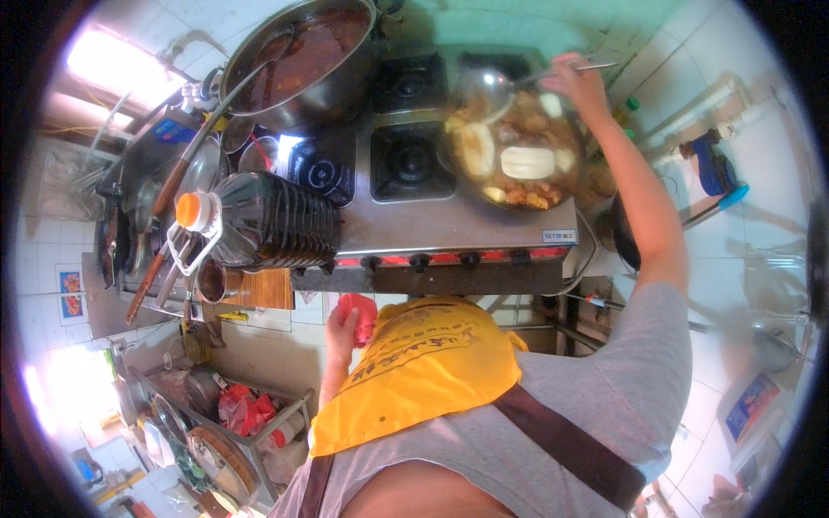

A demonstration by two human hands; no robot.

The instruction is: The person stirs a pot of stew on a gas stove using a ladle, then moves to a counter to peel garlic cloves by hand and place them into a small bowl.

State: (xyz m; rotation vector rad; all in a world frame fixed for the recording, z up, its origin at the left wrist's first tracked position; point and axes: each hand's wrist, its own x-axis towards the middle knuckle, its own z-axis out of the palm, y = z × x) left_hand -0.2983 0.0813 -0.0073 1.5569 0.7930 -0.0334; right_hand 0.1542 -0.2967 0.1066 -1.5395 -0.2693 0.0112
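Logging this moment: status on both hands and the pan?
Right hand gripping ladle. Left hand holding red cloth. Pan holds food, partly hidden by ladle.

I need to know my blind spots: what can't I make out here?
All in the head view:
Anything beneath the pan: hidden by it.
Food directly under the ladle: covered by its bowl.
Large pot: far rim cut off by the upper edge.
Left hand: some fingers hidden by the red cloth.

Head cam, L fisheye: close, looks dn at wok (461, 180), stove (406, 226).
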